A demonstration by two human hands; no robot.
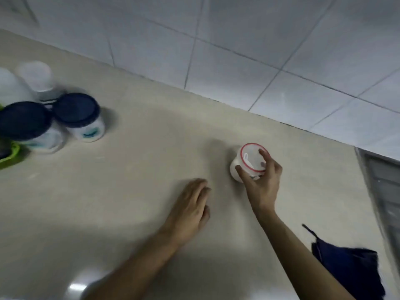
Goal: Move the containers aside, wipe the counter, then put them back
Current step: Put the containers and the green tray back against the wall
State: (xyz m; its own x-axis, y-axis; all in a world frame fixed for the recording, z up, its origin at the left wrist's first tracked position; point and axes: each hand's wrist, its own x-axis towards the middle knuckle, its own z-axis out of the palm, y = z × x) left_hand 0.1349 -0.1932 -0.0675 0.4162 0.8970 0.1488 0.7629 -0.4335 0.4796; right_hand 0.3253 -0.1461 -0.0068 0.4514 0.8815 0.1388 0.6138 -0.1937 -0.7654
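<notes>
A small white container with a clear, red-rimmed lid point(249, 158) stands on the beige counter point(134, 176), right of centre. My right hand point(263, 180) grips it from the near side, thumb on its left wall and fingers over the lid. My left hand point(190, 210) hovers flat over the counter just left of it, fingers together, holding nothing. At the far left stand two white jars with dark blue lids point(79, 116) point(29, 126). Behind them are two white containers with pale lids point(37, 80) point(9, 85).
A dark blue cloth point(350, 269) lies crumpled at the counter's right front. A green object point(9, 156) shows at the left edge. A grey-tiled wall point(259, 50) runs along the counter's far side. A metal rim point(383, 191) bounds the counter on the right.
</notes>
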